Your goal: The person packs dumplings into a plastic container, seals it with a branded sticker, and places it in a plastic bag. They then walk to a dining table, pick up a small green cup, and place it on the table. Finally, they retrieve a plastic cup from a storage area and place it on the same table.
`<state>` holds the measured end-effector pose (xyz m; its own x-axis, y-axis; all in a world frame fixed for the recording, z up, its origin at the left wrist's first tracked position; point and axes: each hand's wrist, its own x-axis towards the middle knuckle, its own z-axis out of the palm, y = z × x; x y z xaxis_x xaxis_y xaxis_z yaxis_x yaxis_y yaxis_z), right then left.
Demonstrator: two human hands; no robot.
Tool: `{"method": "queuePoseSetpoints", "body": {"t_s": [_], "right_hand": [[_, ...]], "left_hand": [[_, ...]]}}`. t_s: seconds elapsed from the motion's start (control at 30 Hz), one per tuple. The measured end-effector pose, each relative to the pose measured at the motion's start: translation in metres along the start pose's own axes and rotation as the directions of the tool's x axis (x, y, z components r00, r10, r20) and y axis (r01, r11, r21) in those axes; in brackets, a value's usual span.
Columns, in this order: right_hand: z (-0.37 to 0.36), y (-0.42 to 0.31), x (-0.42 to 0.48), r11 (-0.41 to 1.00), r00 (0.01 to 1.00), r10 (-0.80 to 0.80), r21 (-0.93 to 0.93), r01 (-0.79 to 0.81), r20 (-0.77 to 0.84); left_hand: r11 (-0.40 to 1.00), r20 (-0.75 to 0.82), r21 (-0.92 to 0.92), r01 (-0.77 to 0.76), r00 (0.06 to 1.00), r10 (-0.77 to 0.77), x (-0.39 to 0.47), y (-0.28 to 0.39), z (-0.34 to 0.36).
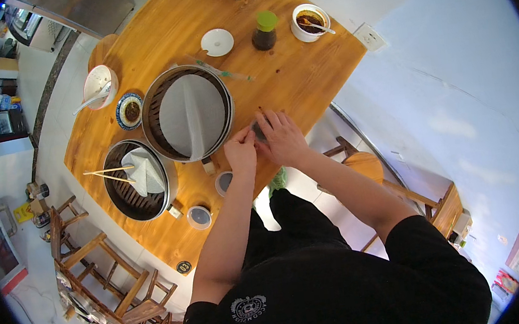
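Note:
My left hand (241,153) has its fingertips pinched at the near side of a small round container (258,130). Over the same container lies my right hand (283,139), its fingers covering much of it. Left of my hands stands a large round steamer (231,117) with a folded white liner cloth (192,112). A smaller steamer (169,176) holds a crumpled white cloth (143,172), and wooden chopsticks (108,170) rest across its rim. Two small round plastic cups, one (225,183) by my left forearm and one (199,217) nearer the table edge, contain something dark.
The wooden table (168,19) also bears a bowl with a spoon (100,86), a sauce dish (130,111), a white lid (217,42), a green-capped bottle (264,31) and a chili tub (310,22). A wall stands right; stools (363,166) and chairs (103,259) surround the table.

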<state>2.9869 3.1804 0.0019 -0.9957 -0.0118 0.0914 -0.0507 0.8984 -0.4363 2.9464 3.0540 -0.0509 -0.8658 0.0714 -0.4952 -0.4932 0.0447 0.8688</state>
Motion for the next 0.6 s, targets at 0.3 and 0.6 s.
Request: {"method": "queuePoseSetpoints", "body": {"t_s": [0.3, 0.6], "right_hand": [[0.004, 0.002, 0.000, 1.000, 1.000, -0.024, 0.017, 0.024, 0.006], [0.012, -0.006, -0.004, 0.999, 0.999, -0.034, -0.015, 0.034, -0.002]], "left_hand": [[0.998, 0.041, -0.016, 0.057, 0.998, -0.057, 0.000, 0.001, -0.004], [0.749, 0.040, 0.583, -0.313, 0.933, 0.358, -0.015, 0.020, 0.012]]}}
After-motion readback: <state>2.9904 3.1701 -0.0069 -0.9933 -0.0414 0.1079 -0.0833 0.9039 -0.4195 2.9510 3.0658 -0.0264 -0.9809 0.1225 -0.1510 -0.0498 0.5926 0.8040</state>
